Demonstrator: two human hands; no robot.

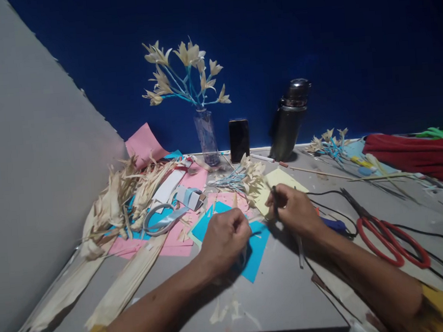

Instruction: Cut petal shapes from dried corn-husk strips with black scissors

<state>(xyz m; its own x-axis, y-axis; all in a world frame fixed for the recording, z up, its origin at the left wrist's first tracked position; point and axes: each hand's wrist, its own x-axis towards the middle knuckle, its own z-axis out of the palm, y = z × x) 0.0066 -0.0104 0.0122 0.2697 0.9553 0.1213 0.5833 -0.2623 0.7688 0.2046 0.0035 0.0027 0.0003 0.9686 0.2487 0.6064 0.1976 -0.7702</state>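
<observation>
My left hand (pixel 225 237) is closed in a pinch above a blue paper sheet (pixel 257 263); what sits between its fingers is too small to make out. To its right, my right hand (pixel 292 209) has its fingers closed round a thin dark object (pixel 275 202), near a yellow paper sheet (pixel 293 179). Behind the hands lies a bunch of pale husk flowers (pixel 253 176) with light blue stems. A pale husk strip (pixel 131 283) lies left of my left forearm.
A clear vase (pixel 206 141) with husk flowers, a phone (pixel 239 140) and a dark flask (pixel 289 125) stand along the blue wall. Husks (pixel 112 200) pile up at left. Red-handled scissors (pixel 388 240) and a black cord lie at right, below a red cloth (pixel 416 156).
</observation>
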